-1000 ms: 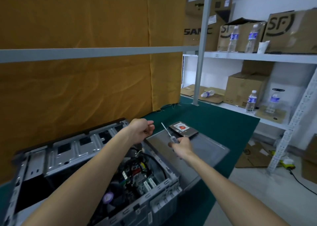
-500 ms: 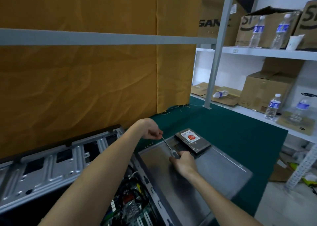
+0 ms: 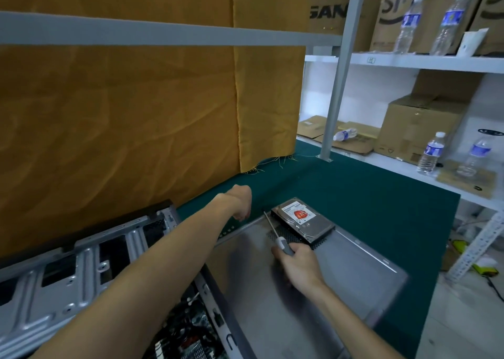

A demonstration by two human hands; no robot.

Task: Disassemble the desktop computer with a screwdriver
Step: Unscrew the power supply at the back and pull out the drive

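our right hand [image 3: 298,267] grips the screwdriver [image 3: 276,236] by its handle, shaft pointing away over the grey side panel [image 3: 341,277], beside the hard drive [image 3: 302,219] lying on it. our left hand [image 3: 240,202] hangs curled over the green mat [image 3: 368,192]; whether it holds anything, we cannot tell. the open computer case [image 3: 81,271] sits at left.
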